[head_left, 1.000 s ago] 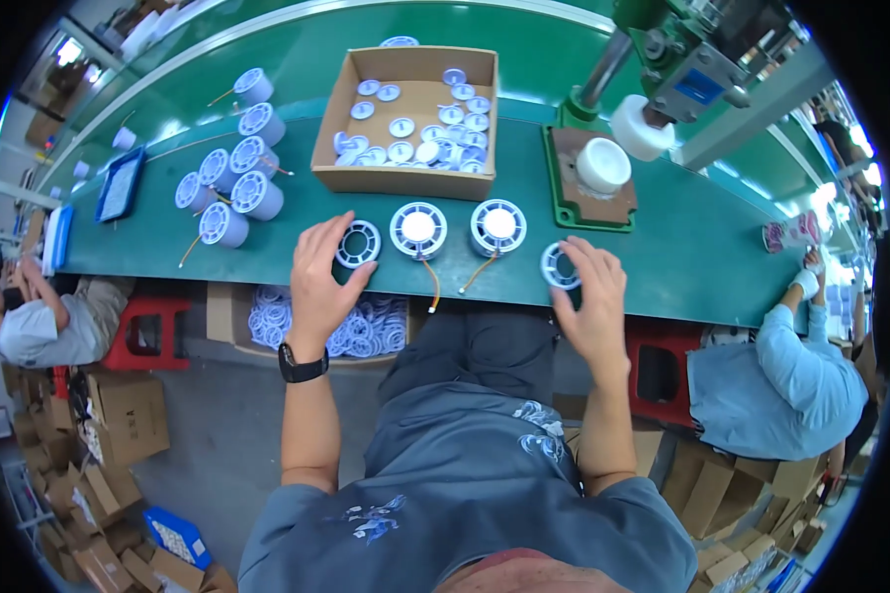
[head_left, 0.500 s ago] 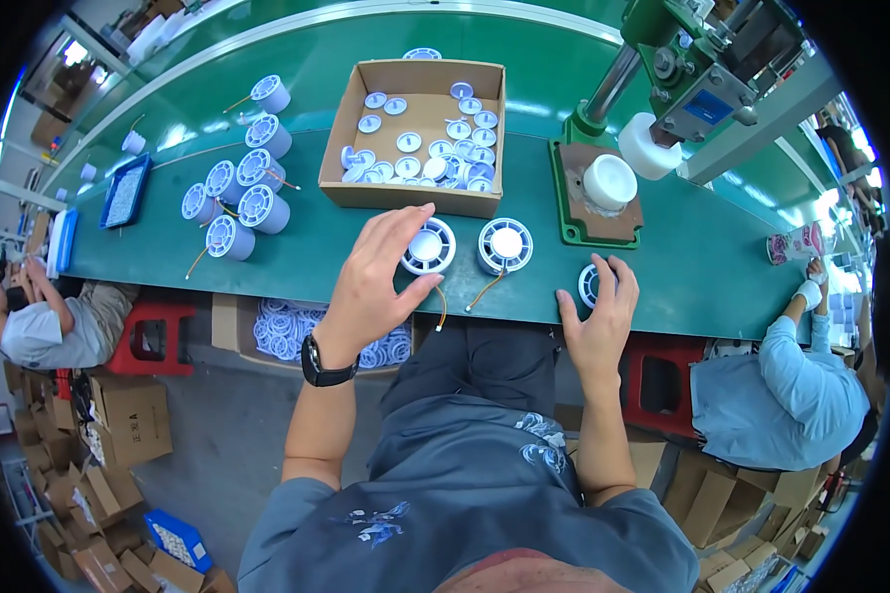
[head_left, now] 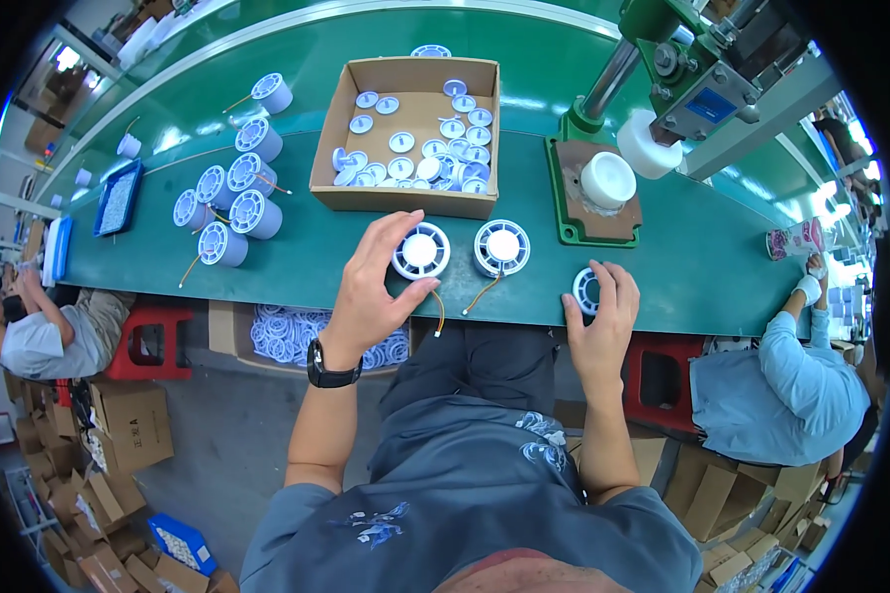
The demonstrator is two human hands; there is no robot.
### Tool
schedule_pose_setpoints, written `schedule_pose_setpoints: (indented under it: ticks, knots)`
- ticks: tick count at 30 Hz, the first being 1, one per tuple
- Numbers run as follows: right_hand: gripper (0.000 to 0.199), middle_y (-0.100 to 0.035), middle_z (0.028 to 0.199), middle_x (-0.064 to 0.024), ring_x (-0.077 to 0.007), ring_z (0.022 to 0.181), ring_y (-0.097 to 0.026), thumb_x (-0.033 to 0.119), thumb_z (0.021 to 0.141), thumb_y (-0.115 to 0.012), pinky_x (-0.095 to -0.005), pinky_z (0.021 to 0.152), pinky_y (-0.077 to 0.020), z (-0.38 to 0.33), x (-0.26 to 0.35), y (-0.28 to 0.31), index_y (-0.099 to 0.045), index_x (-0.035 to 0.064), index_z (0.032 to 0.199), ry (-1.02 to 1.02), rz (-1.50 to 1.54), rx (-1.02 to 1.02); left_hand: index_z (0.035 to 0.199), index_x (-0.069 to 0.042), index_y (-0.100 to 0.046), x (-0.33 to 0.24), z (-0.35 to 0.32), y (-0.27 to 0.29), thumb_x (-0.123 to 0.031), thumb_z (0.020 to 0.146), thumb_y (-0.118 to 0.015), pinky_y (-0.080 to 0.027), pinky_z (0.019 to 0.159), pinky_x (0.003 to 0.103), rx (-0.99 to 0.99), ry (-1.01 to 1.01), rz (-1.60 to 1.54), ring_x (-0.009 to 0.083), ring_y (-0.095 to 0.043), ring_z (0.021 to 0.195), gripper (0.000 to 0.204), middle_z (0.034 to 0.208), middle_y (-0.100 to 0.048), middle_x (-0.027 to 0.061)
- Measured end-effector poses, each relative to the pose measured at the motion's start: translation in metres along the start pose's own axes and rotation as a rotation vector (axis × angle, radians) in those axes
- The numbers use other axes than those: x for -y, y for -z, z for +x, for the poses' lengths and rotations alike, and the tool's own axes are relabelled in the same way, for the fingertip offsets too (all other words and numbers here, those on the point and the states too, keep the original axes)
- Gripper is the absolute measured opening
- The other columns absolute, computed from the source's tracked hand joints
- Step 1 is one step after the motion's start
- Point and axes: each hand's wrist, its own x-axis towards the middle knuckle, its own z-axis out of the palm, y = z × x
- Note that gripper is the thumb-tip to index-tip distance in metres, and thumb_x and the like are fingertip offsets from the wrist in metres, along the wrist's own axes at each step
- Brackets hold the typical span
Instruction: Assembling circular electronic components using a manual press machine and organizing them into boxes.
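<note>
Left hand [head_left: 376, 285] half-open around spoked housing [head_left: 421, 251], right hand [head_left: 603, 318] half-curled, ring [head_left: 580, 288] at its 11 o'clock — firm grip unclear. Probably light, stiff plastic; pinch rims, spare lead [head_left: 441, 309].

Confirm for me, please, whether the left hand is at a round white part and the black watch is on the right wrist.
Not quite: the head view shows the black watch on the left wrist. The left hand is indeed at a round white part.

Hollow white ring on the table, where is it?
In the head view, the white ring is right of centre, by the right hand and below the green press base.
</note>
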Motion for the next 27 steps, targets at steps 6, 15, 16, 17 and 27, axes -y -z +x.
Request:
schedule_pose_setpoints:
  ticks: [6, 15, 16, 17, 27]
  knots:
    - [0.056, -0.059, 0.119, -0.0173, -0.0355, 0.113, -0.054, 0.008, 0.070, -0.079, -0.0415, 0.097, -0.0436, 0.013, 0.010, 0.000, -0.057, 0.0008, 0.120, 0.052, 0.396, -0.057, 0.131, -0.002, -0.051, 0.015, -0.004, -0.013, -0.007, 0.069, -0.078, -0.047, 0.095, 0.038, -0.092, 0.031, -0.217, 0.0336, -0.058, 0.113, 0.068, 0.124, -0.057, 0.0183]
    - [0.066, -0.062, 0.120, -0.0136, -0.0347, 0.111, -0.057, 0.008, 0.061, -0.084, -0.0411, 0.094, -0.0470, 0.057, 0.063, -0.017, -0.058, 0.0033, 0.121, 0.345, 0.540, 0.036, 0.137, -0.002, -0.045, 0.024, -0.002, 0.007, -0.001, 0.066, -0.078, -0.048, 0.093, 0.036, -0.135, 0.094, -0.209, 0.0281, -0.059, 0.109, 0.078, 0.119, -0.060, 0.0147]
    - [0.066, -0.062, 0.120, -0.0131, -0.0348, 0.111, -0.057, 0.008, 0.061, -0.084, -0.0413, 0.094, -0.0470, 0.058, 0.064, -0.018, -0.058, 0.0035, 0.121, 0.356, 0.534, 0.040, 0.138, -0.002, -0.045, 0.024, -0.002, 0.007, -0.001, 0.066, -0.077, -0.048, 0.093, 0.036, -0.143, 0.109, -0.204, 0.0280, -0.059, 0.109, 0.080, 0.119, -0.060, 0.0146]
    - [0.066, -0.062, 0.120, -0.0131, -0.0348, 0.111, -0.057, 0.008, 0.061, -0.084, -0.0413, 0.094, -0.0470, 0.058, 0.064, -0.018, -0.058, 0.0035, 0.121, 0.357, 0.533, 0.041, 0.138, -0.002, -0.045, 0.025, -0.002, 0.007, -0.001, 0.066, -0.077, -0.048, 0.093, 0.036, -0.144, 0.109, -0.205, 0.0280, -0.059, 0.109, 0.080, 0.119, -0.060, 0.0146]
    - [0.068, -0.062, 0.119, -0.0135, -0.0337, 0.110, -0.057, 0.009, 0.060, -0.085, -0.0416, 0.094, -0.0461, 0.059, 0.064, -0.023, -0.058, 0.0040, 0.122, 0.381, 0.523, 0.045, 0.138, -0.002, -0.044, 0.026, -0.005, 0.005, -0.002, 0.067, -0.077, -0.048, 0.094, 0.037, -0.152, 0.113, -0.218, 0.0278, -0.059, 0.110, 0.079, 0.120, -0.060, 0.0152]
